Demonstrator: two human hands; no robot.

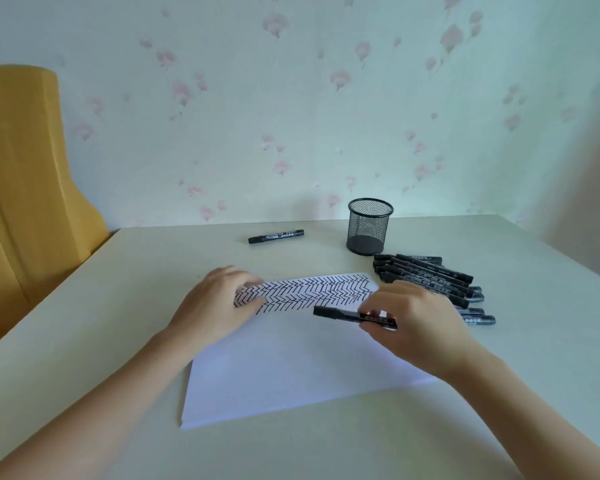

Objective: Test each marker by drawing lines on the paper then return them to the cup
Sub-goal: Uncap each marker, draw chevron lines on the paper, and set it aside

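Marker (352,317) held crosswise over the paper (291,368), capped end pointing left, gripped in the right hand (413,323) — fingers (373,308) curled round the barrel near its rear half. Left hand (215,306) laid flat on the sheet's upper left corner, fingers nearly straight, pressing down beside the rows of black chevron strokes (309,292).

Step in hand, judged from this: readying the next marker for its test lines. To do it well: keep the left palm planted so the sheet cannot slide, pull the cap straight off rather than twisting across the page, then start fresh strokes in the blank white band just below the existing rows. Keep the strokes short and light — enough to prove ink flow without smearing wet lines under the wrist.

Mesh pen cup (370,226) upright at the back of the tabletop (118,341), apparently empty. Pile of black markers (430,271) just right of the paper, touching one another. One more marker (276,236) lying alone, well left of the cup.
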